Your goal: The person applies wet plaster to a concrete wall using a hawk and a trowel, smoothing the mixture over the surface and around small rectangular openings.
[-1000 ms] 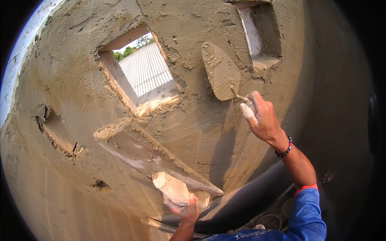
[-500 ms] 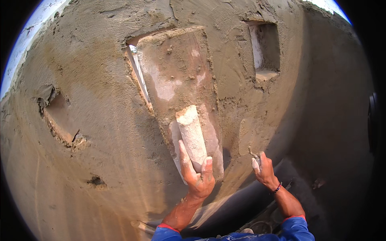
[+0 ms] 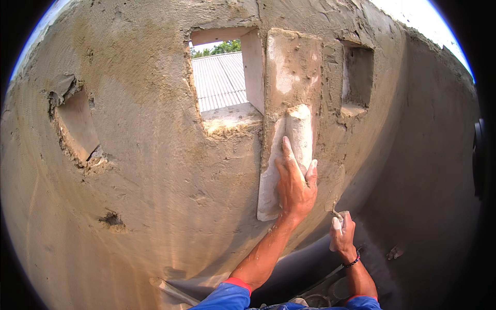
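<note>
My left hand [image 3: 298, 188] grips the thick, pale handle of a long plastering float [image 3: 294, 62], fingers along one side and the thumb on the other. The mortar-smeared board stands nearly upright against the plastered wall [image 3: 155, 170], just right of the square opening [image 3: 219, 77]. Lower right, my right hand [image 3: 343, 232] is closed round the handle of a trowel [image 3: 336, 212]. Its thin bent neck shows above the fist; the blade, coated the same colour as the wall, is hard to make out.
A small recess [image 3: 357, 77] lies right of the float, and a rough-edged one [image 3: 77, 124] far left. Below that is a small hole [image 3: 112, 219]. A shaded wall [image 3: 434, 139] adjoins at the right. Corrugated roofing [image 3: 219, 80] shows through the opening.
The float in my left hand has moved right and straightened from its tilt, uncovering the square opening. My right hand with the trowel is slightly lower. The view has shifted a little.
</note>
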Available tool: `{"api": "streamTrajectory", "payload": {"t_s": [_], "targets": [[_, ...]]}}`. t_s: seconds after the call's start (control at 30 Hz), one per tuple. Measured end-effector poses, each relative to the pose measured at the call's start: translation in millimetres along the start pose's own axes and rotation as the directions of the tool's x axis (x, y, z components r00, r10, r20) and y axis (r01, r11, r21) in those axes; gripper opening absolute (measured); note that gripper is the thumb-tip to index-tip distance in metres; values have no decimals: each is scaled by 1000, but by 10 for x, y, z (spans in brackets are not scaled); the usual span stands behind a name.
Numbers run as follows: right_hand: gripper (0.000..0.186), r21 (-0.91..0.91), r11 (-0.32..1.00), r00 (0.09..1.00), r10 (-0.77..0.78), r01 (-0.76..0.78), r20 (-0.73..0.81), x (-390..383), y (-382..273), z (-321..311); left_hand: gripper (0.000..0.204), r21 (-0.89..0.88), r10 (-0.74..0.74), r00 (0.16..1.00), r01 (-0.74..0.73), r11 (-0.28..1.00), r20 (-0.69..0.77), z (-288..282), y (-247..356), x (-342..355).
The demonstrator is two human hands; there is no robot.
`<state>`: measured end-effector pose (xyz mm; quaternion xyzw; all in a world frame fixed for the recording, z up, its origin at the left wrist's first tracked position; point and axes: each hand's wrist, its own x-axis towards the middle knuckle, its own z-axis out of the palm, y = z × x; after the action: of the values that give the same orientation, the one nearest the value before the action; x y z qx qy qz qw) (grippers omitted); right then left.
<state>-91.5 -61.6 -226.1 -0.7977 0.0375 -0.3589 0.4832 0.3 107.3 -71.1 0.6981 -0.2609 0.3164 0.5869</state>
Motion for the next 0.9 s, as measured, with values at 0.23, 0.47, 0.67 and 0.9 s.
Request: {"api": "streamTrajectory", "payload": {"t_s": [0.23, 0.47, 0.67, 0.9], "targets": [[29, -60, 996, 994, -66, 61, -83, -249, 118, -237, 79, 40, 91, 985, -85, 996, -150, 279, -804, -781], [15, 11, 999, 986, 49, -48, -160, -317, 136, -680, 79, 86, 243, 937, -228, 970, -253, 247, -303, -102], [16, 100, 995, 986, 23, -7, -166, -126, 160, -564, 81, 70, 181, 963, -171, 983, -198, 131, 215, 499], [19, 51, 998, 998, 31, -28, -50, -162, 153, -195, 81, 75, 226, 956, -216, 974, -186, 322, -444, -327]]}}
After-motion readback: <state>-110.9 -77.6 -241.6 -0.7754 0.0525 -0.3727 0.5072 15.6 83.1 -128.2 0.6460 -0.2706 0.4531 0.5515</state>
